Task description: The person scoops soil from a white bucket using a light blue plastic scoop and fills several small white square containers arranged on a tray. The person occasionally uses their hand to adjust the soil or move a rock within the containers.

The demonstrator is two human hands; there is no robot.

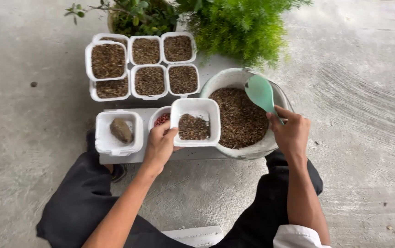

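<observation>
Just left of the big soil bowl (234,78), the left hand (160,146) grips a part-filled white pot (195,122). At the bowl's right, the right hand (290,133) clasps a green scoop (260,92), its blade angled far-left over the soil.

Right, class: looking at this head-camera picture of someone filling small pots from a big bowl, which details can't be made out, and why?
- Small bowl, head view: mostly hidden behind the held white pot and the left hand; only some red contents show.
- Green scoop: handle hidden inside the right hand.
- Brown lump in the left-hand tray: too small to identify.
- Plants: cut off by the top edge.
</observation>
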